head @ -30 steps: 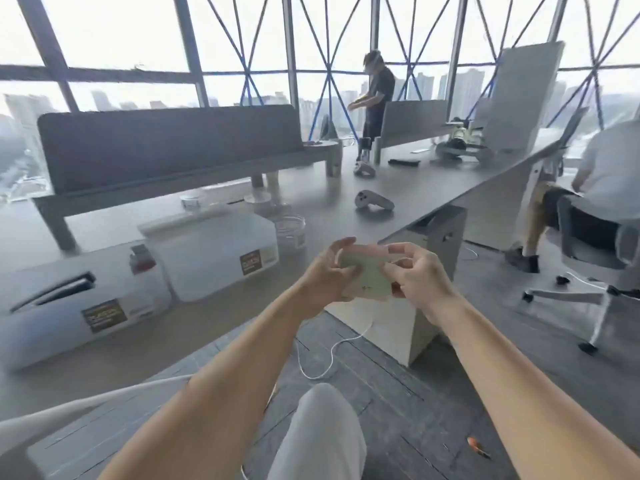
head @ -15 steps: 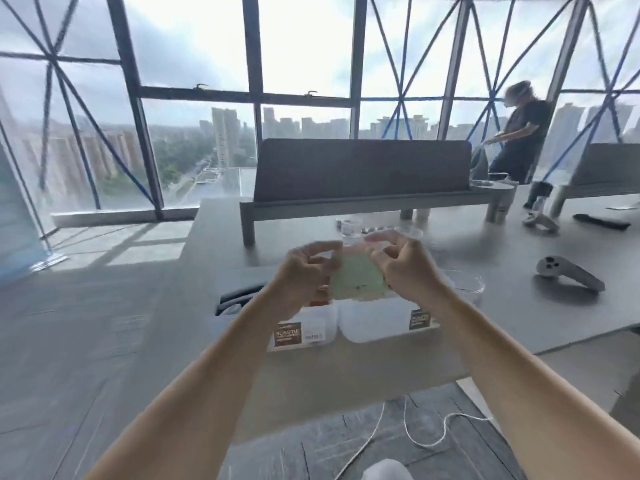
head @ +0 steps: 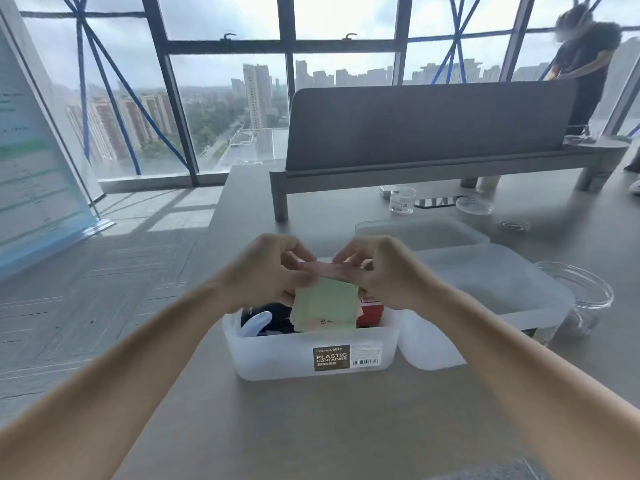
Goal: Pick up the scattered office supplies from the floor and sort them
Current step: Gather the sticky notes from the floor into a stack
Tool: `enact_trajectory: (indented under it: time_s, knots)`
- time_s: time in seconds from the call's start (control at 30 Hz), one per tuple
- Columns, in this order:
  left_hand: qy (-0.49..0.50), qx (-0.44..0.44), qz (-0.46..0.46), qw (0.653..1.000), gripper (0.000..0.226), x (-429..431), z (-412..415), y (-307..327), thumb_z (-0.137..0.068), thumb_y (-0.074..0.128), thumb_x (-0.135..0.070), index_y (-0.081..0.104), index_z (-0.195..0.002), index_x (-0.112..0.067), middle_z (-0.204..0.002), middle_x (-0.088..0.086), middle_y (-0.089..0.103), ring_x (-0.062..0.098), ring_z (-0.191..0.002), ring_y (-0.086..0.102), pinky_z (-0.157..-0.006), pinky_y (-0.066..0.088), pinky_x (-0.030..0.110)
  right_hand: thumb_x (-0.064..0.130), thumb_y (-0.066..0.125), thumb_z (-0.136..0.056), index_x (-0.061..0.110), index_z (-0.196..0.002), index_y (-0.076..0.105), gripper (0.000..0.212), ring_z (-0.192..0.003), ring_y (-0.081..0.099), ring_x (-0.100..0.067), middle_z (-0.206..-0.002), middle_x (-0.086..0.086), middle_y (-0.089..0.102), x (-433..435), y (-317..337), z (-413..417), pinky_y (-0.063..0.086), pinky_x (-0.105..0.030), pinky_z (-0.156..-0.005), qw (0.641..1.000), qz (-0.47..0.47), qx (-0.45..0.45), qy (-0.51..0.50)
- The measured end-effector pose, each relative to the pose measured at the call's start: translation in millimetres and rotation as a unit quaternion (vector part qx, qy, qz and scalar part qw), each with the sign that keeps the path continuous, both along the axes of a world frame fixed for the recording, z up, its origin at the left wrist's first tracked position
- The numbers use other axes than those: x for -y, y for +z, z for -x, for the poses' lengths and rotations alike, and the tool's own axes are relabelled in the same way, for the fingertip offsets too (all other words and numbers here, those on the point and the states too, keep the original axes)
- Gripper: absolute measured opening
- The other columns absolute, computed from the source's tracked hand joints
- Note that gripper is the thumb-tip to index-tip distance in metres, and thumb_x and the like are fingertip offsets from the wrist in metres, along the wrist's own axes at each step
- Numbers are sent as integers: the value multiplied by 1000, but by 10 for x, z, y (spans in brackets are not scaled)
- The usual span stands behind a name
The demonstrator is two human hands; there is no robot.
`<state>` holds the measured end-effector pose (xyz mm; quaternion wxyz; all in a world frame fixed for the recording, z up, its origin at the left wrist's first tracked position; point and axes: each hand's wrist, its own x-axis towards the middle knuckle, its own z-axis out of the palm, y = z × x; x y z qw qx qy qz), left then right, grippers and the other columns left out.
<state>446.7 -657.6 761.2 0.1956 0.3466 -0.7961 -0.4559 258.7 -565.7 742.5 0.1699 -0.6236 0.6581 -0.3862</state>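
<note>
Both hands hold a sticky-note pad (head: 325,304) over the open plastic container (head: 277,358) at the centre of the frame.
The left hand (head: 266,271) and right hand (head: 384,275) each pinch the pad's pinkish top edge with curled fingers. A pale green sheet hangs from it, down to the container's rim, in front of a red box (head: 373,311) lying inside. The container stands on the grey desk (head: 311,427), just beside a lidded translucent box (head: 485,282), with a clear round dish (head: 585,285) further right.
</note>
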Motion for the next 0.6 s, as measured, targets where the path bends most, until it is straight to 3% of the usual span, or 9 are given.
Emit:
enact_trajectory:
  time_s: [0.1,0.2,0.3,0.37,0.43,0.5,0.6]
  knots:
    - [7,28,-4,1000,22,5,46,-88,-87,72,-5,64,-108,-9,-86,12,61,32,-73,74,-71,62,45,34,75,-87,24,-104,70,20,-69,70,-23,-87,8,66,50,-84,53,60,-41,-71,999,-35,-20,15]
    - [27,34,50,998,14,27,89,-175,-92,68,-9,68,-106,-11,-82,6,65,28,-69,75,-72,62,44,27,82,-79,29,-110,68,34,-81,68,-18,-95,8,67,67,-59,112,55,-33,-75,997,-70,-15,30]
    - [18,41,20,999,4,47,79,-235,-91,70,-14,72,-94,-16,-83,5,70,28,-70,75,-76,62,45,18,81,-79,27,-107,68,32,-72,65,-10,-87,7,69,103,-22,141,49,-21,-65,992,-91,-81,45]
    - [-17,96,11,995,5,55,50,-248,-86,74,-29,75,-87,-25,-78,0,73,26,-70,75,-80,61,43,16,78,-83,24,-101,71,21,-63,64,-7,-77,8,71,113,-23,129,49,-21,-62,987,-118,-94,63]
    - [-60,207,97,972,17,61,18,-255,-82,70,-45,78,-86,-31,-72,-1,73,21,-66,71,-75,60,34,18,75,-86,25,-100,72,15,-62,66,-8,-74,10,71,106,-34,90,54,-25,-64,977,-154,-125,81]
    - [-79,293,226,926,16,61,21,-265,-83,67,-45,77,-84,-33,-68,-2,71,18,-63,65,-69,58,33,24,71,-90,25,-103,72,14,-63,66,-11,-75,10,69,110,-19,26,58,-31,-65,960,-194,-176,95]
    - [-73,331,324,883,16,40,70,-265,-77,62,-47,73,-77,-35,-61,-3,61,18,-60,53,-66,56,36,52,62,-92,27,-89,72,27,-55,53,-12,-68,8,59,121,38,-54,44,-23,-50,926,-227,-287,95]
